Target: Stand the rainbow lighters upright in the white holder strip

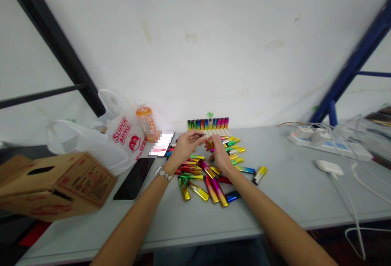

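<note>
Many shiny lighters (213,190) in gold, red, green, purple and blue lie in a loose pile under and around my hands. My left hand (189,143) has its fingertips pinched together above the back of the pile; what they hold is too small to make out. Close beside it, my right hand (218,148) is closed on a gold-looking lighter (209,143), partly hidden by the fingers. Just beyond my fingertips, a row of lighters (206,124) stands upright near the wall, with a pale strip or tray (224,132) in front.
Left of the pile are a dark phone (134,179), a lit phone (166,141), an orange drink bottle (146,117), a white plastic bag (100,146) and a cardboard box (58,188). On the right lie a power strip (332,145) and a white charger (330,167) with cables.
</note>
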`<state>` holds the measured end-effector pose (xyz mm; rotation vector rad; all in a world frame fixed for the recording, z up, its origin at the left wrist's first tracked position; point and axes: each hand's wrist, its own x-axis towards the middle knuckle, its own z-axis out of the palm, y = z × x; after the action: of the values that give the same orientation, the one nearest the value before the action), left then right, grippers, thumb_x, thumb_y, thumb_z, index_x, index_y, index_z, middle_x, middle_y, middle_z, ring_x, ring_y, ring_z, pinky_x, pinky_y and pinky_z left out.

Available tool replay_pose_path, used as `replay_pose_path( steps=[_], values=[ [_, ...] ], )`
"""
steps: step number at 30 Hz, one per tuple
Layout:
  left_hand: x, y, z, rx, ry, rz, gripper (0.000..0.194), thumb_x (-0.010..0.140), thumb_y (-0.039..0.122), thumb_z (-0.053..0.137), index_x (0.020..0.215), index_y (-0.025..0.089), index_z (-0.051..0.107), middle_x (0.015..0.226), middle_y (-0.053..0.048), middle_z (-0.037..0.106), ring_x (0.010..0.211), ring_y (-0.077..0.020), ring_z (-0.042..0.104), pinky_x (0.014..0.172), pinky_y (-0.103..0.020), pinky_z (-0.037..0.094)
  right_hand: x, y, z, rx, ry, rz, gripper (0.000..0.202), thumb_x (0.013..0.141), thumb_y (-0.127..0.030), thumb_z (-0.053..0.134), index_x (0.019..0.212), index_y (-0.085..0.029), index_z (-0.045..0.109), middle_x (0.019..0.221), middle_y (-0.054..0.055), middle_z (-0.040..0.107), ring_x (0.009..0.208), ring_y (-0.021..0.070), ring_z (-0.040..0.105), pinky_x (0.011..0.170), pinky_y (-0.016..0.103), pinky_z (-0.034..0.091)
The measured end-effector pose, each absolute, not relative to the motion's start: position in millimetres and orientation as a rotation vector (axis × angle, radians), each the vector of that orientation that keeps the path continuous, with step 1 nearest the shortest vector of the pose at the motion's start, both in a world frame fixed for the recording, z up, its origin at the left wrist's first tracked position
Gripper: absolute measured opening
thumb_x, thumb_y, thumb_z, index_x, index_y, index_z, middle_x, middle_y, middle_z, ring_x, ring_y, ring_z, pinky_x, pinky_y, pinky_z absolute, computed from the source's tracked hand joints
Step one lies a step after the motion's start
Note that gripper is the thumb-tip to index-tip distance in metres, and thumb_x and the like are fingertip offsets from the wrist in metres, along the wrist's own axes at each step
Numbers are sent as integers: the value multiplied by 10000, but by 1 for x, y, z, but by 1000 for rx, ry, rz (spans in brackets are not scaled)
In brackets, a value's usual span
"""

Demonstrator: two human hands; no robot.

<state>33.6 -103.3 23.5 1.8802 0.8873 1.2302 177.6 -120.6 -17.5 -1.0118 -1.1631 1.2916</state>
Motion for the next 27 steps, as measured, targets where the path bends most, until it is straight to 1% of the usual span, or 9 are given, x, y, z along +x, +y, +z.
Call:
replay_pose_path(
  steps=[2,4,6,8,13,17,22,25,27],
  values=[
    [27,-88,35,1900,937,1277,264,831,367,700,991,157,706,893,-59,741,796,-174,689,743,-298,565,184,-116,-14,-1083,-1161,1017,490,861,-722,417,895,-242,512,810,8,572,734,163,528,526,242,388],
    [22,-68,47,2025,1016,1301,251,825,327,709,1008,155,717,893,-58,744,797,-174,688,744,-294,559,192,-113,-10,-1120,-1148,871,428,876,-656,451,901,-235,525,894,22,596,820,170,551,598,250,430],
    [21,-46,58,2213,1127,1287,198,813,265,721,975,151,733,890,-60,743,784,-172,678,763,-299,549,198,-110,-7,-1116,-1124,853,397,892,-614,443,893,-229,539,884,23,606,801,167,561,617,257,437],
    [22,-25,64,2421,1200,1143,163,819,201,705,966,141,743,888,-70,747,798,-178,674,786,-301,534,202,-110,-5,-1108,-1117,864,399,893,-602,440,864,-222,559,830,19,605,747,162,563,602,260,430],
    [32,10,56,2698,1317,831,165,827,93,645,941,104,764,841,-67,750,776,-177,656,807,-296,489,203,-109,-8,-1117,-1120,907,449,882,-624,435,807,-207,585,751,15,595,668,152,560,588,262,417],
    [35,30,47,2680,1321,781,129,784,104,678,844,149,783,746,-53,739,707,-182,652,772,-296,497,204,-106,-11,-1111,-1156,920,481,882,-651,425,798,-208,592,726,10,594,643,145,549,581,258,414],
    [30,53,53,2661,1281,653,114,728,134,702,793,176,787,717,-60,737,683,-189,650,732,-310,503,204,-104,-14,-1087,-1189,917,509,867,-683,428,784,-209,594,709,12,591,609,147,546,573,268,409],
    [28,60,57,2677,1273,555,117,712,129,689,770,171,781,707,-61,732,673,-184,637,711,-305,491,204,-103,-15,-1097,-1204,925,505,896,-652,379,794,-206,592,714,13,587,611,152,551,575,271,409],
    [29,60,55,2691,1244,543,119,736,140,656,746,175,770,667,-47,709,660,-173,614,720,-300,481,206,-102,-15,-1123,-1244,897,469,926,-580,350,787,-203,593,711,16,586,634,158,554,605,275,416]
  ],
)
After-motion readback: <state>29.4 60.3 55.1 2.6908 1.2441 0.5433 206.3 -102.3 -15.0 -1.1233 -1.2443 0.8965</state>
